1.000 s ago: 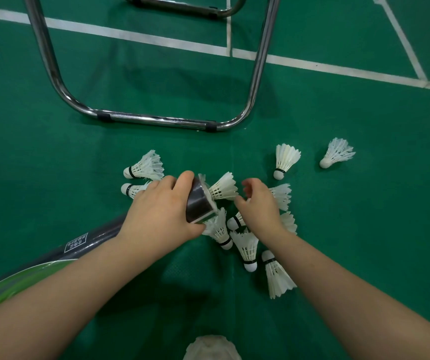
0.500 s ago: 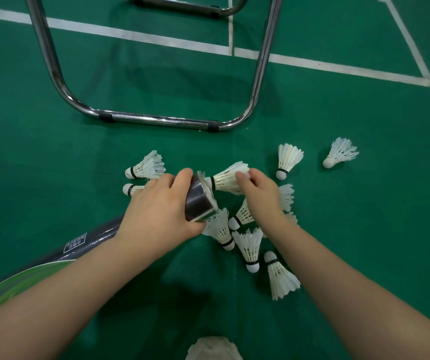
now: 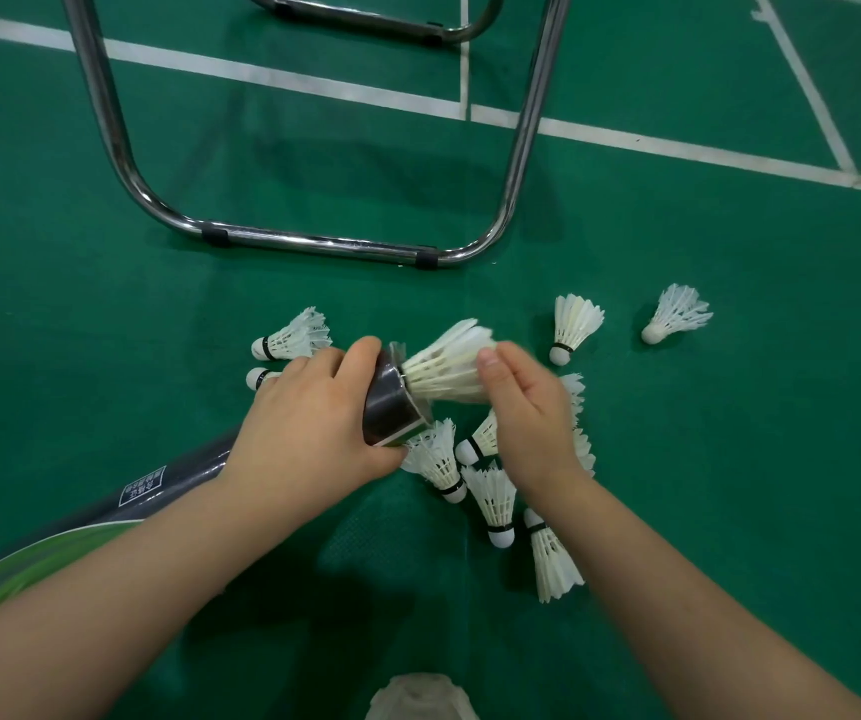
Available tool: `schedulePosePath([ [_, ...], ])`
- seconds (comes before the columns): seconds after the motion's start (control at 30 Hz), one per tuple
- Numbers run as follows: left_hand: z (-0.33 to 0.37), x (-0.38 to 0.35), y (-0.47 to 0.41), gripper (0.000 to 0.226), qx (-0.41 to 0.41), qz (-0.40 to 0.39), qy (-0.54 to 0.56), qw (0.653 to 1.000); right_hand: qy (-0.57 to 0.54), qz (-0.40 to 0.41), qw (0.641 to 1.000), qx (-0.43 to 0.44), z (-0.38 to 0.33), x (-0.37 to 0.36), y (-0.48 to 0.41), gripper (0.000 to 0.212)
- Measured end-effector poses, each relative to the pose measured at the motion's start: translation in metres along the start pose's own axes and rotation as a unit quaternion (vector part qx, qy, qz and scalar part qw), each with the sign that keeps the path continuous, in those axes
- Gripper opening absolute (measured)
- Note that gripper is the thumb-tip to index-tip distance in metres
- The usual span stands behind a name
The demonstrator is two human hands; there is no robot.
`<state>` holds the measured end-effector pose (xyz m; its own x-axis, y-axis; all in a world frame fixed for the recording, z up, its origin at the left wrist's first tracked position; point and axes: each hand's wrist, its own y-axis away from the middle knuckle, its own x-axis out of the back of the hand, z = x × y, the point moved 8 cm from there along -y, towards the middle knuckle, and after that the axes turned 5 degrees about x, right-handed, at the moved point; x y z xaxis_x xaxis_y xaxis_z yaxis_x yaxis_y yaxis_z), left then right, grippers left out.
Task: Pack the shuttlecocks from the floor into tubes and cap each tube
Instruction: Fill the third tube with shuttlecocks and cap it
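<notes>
My left hand grips the open end of a dark tube, whose mouth faces right. A white shuttlecock sits cork-first in that mouth, its feathers sticking out. My right hand holds the feather skirt, fingers curled round it. Several loose white shuttlecocks lie on the green floor around and below my hands, such as one shuttlecock under the tube mouth. Two shuttlecocks lie left of my left hand, the upper shuttlecock in full view. Two more lie at the right, the nearer shuttlecock and the farther shuttlecock.
A chrome tube frame of a chair stands on the floor just beyond the shuttlecocks. A dark and green tube lies at the lower left under my left forearm. White court lines cross the far floor. A pale object shows at the bottom edge.
My right hand picked a shuttlecock from the pile, brought it up and left, and set its cork into the tube mouth. My left hand and the tube stayed almost still.
</notes>
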<state>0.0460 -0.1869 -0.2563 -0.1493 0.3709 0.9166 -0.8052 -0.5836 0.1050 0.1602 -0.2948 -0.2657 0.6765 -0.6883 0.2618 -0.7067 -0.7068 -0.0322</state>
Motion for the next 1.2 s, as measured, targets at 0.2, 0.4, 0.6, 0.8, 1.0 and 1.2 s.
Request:
schedulePosePath([
  [0.2, 0.002, -0.004, 0.001, 0.08, -0.003, -0.014, -0.011, 1.0, 0.048, -0.223, 0.966, -0.121, 0.009, -0.038, 0.015, 0.046],
  [0.4, 0.002, -0.006, 0.004, 0.075, -0.019, 0.001, -0.023, 1.0, 0.153, -0.311, 0.936, -0.059, -0.009, -0.049, 0.013, 0.035],
  [0.6, 0.008, -0.011, 0.008, 0.076, -0.027, -0.029, -0.038, 0.998, 0.14, -0.403, 0.897, -0.118, -0.005, -0.064, 0.018, 0.023],
  [0.8, 0.012, -0.017, 0.012, 0.073, -0.06, -0.001, -0.029, 0.998, 0.055, -0.474, 0.863, -0.163, 0.0, -0.08, 0.029, 0.018],
  [1.0, 0.011, -0.016, 0.002, 0.067, -0.04, -0.047, -0.02, 0.998, 0.009, -0.311, 0.933, -0.179, 0.011, -0.041, 0.006, 0.019],
  [1.2, 0.011, -0.017, 0.002, 0.07, -0.035, -0.049, -0.018, 0.998, 0.052, -0.028, 0.973, -0.224, 0.047, 0.052, -0.01, 0.023],
])
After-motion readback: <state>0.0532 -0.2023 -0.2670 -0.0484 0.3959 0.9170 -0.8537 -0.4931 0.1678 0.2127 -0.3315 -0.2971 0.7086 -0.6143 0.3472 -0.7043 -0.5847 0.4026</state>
